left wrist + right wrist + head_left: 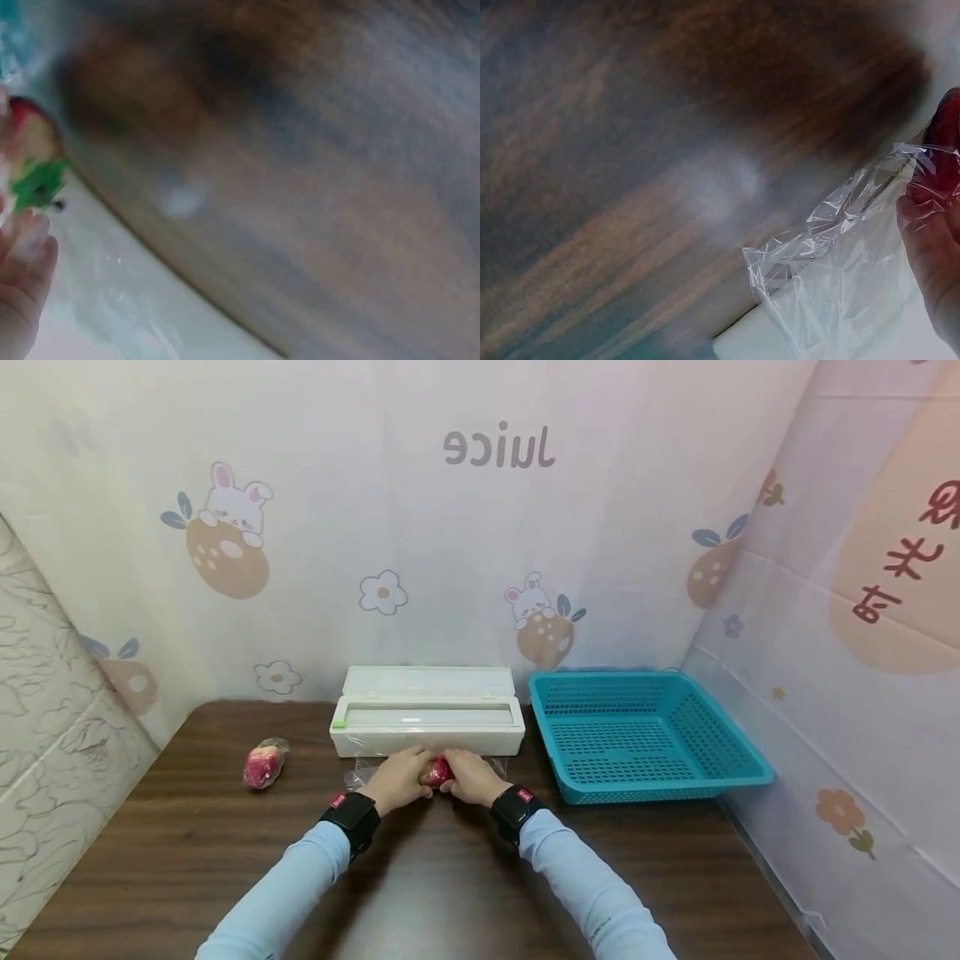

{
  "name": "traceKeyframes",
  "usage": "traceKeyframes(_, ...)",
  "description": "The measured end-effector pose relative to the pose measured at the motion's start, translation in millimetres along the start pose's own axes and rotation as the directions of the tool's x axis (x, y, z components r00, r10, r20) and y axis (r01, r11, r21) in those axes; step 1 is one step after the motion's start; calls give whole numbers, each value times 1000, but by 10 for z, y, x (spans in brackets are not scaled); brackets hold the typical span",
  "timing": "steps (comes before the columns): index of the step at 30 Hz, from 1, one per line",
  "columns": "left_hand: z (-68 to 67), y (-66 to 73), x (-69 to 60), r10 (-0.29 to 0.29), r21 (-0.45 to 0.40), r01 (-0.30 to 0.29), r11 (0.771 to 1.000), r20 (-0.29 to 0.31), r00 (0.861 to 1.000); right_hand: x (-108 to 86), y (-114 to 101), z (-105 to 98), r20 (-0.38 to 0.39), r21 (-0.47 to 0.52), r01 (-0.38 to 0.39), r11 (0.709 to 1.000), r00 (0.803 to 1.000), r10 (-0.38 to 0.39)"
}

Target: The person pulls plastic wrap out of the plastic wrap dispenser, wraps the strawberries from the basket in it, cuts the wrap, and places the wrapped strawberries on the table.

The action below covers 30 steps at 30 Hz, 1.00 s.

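Grip: both hands close in on one red fruit, fingers and thumbs bent around it from either side, the space between them narrow.
Left hand (401, 778): holds the fruit's left side; its wrist view catches a green leafy patch (41, 182) beside the fingertips.
Right hand (474, 777): holds the right side, with clear film drawn over the thumb.
Red fruit (437, 772): between the two hands, just in front of the white box, mostly covered by fingers.
Clear film (840, 262): crumpled and shiny, touching the fruit and spreading out past both hands along the box's front.
White box (427, 742): long and low, directly beyond the hands, with a green piece (339, 724) at its left end.
Lid (427, 681): raised at the back of the box.
Wrapped fruit (265, 763): red and yellow in clear plastic, well apart to the left.
Turquoise basket (637, 793): to the right of the box, slotted sides.
Wrists: black straps (352, 821) over light blue sleeves (288, 881).
Table (225, 860): dark wood grain.
Backdrop (322, 485): pale cloth printed with rabbits, fruit and flowers, and "Juice" in mirror writing.
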<state>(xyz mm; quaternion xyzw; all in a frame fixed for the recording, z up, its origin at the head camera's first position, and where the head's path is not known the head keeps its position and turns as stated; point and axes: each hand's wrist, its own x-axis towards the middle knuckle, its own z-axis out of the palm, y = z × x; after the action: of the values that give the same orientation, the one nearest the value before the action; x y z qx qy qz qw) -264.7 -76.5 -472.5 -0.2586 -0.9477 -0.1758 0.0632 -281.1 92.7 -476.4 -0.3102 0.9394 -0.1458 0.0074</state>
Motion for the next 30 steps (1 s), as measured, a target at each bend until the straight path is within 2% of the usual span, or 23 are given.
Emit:
traceKeyframes(3, 75, -30, -2, -1, -13, 1, 1000, -23, 1000, 4, -5, 28, 0, 26, 1, 1000, 1000, -2)
traceKeyframes(6, 96, -35, 3, 1, -8, -1, 1000, -47, 999, -9, -4, 47, 1, 78, -20, 997, 1000, 20)
traceKeyframes(10, 96, -28, 20, 6, -5, -6, 1000, -46, 999, -60, 28, 25, 9, 157, -57, 986, 998, 56)
traceKeyframes(13, 82, -26, 33, 7, -23, -8, 1000, -40, 999, -112, 88, -25, 5, 173, -70, 982, 997, 71)
traceKeyframes(20, 32, -45, 38, -27, -78, 25, 997, -22, 999, -253, 294, -126, -1, 74, -144, 987, 990, 144)
traceKeyframes(25, 19, -53, 33, -55, -102, 55, 993, 4, 998, -325, 355, -158, -4, -9, -122, 993, 993, 122)
traceKeyframes(30, 35, -28, 45, -67, -120, 70, 990, 24, 997, -375, 377, -191, -43, -131, -128, 983, 991, 124)
